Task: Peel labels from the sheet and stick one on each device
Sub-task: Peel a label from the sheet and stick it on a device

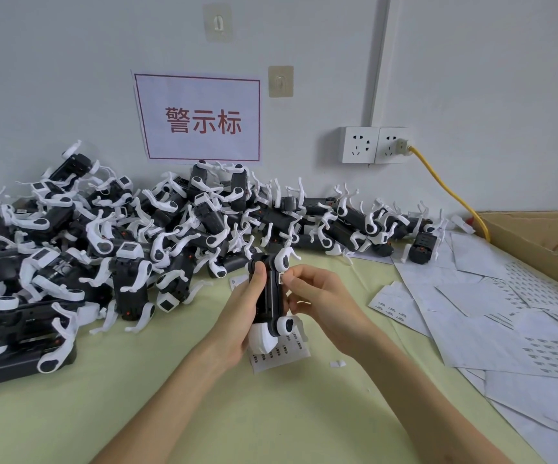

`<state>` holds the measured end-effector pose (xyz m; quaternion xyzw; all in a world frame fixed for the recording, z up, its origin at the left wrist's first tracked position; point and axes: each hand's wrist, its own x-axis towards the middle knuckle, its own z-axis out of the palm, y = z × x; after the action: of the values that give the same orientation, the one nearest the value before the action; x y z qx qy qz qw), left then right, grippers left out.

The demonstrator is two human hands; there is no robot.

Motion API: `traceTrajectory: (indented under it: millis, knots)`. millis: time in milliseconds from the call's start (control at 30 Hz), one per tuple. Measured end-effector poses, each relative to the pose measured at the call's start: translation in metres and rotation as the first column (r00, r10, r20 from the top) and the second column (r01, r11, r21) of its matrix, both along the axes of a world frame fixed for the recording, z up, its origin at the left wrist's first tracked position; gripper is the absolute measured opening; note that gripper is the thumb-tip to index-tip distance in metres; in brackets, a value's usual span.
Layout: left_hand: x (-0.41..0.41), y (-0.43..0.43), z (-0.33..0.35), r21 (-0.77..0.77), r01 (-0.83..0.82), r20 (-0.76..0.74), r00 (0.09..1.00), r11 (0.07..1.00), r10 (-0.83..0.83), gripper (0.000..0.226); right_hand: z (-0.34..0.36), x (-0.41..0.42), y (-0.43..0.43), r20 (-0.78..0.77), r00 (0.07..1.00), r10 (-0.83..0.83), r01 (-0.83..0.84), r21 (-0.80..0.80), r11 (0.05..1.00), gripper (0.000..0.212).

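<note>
1. A black-and-white device is held upright above the pale green table, in the middle of the view.
2. The device is gripped round its black body by the left hand, thumb laid along the front.
3. A small white label is pinched against the device's upper right edge by the right hand, fingertips curled onto it.
4. A label sheet with rows of small printed labels is seen flat on the table just under the held device.
5. Open room is offered by the bare green surface in front of and between the forearms; the left and back edges are crowded by a heap of devices piled against the white wall.
6. The heap cannot be counted; dozens are tangled together.
7. On the right, many loose white sheets are overlapped, most stripped of labels, beside a cardboard box at the table's edge.
8. Two wall sockets are seen, one taken by a plug with a yellow cable.
9. One paper sign with red characters is fixed to the wall.
10. The devices are smooth hard plastic, blocky black bodies with curved white arms.
</note>
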<state>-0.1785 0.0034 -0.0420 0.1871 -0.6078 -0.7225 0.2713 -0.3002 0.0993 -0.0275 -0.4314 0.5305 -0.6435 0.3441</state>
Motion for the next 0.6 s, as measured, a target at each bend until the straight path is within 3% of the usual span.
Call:
traceTrajectory:
  millis: [233,433,600]
  knots:
    - [0.0022,0.0016,0.0006,-0.065,0.006,-0.017,1.000,0.998,-0.007,0.063,-0.0014,0.0005,-0.0010,-0.008,1.000,-0.029,0.029,0.005,1.000,0.016]
    - [0.0003,0.0008,-0.0036,-0.080,-0.028,-0.024,0.999,0.996,0.026,0.078,-0.0019,0.0031,-0.0019,0.003,0.999,-0.052,0.052,0.009,0.999,0.018]
    - [-0.0004,0.0031,-0.0050,-0.102,-0.076,-0.040,0.997,0.992,0.072,0.068,-0.0017,0.0050,-0.0008,0.018,0.998,-0.054,0.054,0.010,0.998,0.015]
